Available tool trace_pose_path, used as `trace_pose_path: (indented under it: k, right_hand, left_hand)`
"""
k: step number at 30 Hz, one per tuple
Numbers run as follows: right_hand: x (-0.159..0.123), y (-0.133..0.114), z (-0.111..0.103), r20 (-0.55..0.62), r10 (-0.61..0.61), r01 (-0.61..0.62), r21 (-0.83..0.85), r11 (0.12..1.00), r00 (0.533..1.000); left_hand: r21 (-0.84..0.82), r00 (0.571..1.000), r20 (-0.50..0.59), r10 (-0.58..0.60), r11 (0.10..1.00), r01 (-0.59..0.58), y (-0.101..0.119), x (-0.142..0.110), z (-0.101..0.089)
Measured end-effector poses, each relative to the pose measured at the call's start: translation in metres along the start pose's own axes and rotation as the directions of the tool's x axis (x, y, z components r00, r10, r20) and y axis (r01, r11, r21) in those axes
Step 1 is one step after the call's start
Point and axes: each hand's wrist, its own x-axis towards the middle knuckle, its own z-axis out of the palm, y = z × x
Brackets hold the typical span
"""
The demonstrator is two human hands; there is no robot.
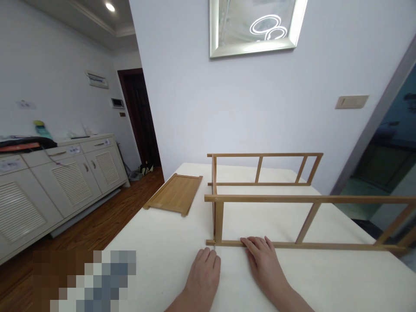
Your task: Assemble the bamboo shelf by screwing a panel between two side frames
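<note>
A wooden shelf frame (264,199) lies on its side on the white table, two ladder-like sides joined by a crosspiece at the left end. My left hand (204,271) is closed beside the near bottom left corner of the frame. A thin, pale metallic bit shows between its fingertips and that corner; most of it is hidden by the fingers, and its kind cannot be made out. My right hand (262,260) rests on the lower near rail (282,245), fingers stretched along and over it, to the right of the corner.
A slatted wooden shelf panel (175,193) lies flat on the white table (156,260), left of the frame. Behind stands a wall with a framed mirror (253,52) and a switch (352,102). Off to the left are white cabinets (74,173).
</note>
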Motion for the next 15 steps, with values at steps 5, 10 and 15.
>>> trace_pose_path:
  k: [5,10,15]
  right_hand:
    - [0.000,0.001,0.001,-0.019,-0.012,0.012,-0.025,1.000,1.000]
    - [0.000,0.003,0.004,-0.037,-0.039,0.037,-0.042,0.998,0.999]
    - [0.000,0.007,0.008,-0.047,-0.054,0.051,-0.056,0.997,0.997]
  left_hand:
    - [0.065,0.983,0.030,0.182,0.981,-0.184,0.001,-0.003,-0.011]
    - [0.143,0.958,0.067,0.281,0.947,-0.287,-0.002,-0.002,-0.023]
    - [0.068,0.981,0.026,0.193,0.979,-0.195,-0.006,-0.003,-0.013]
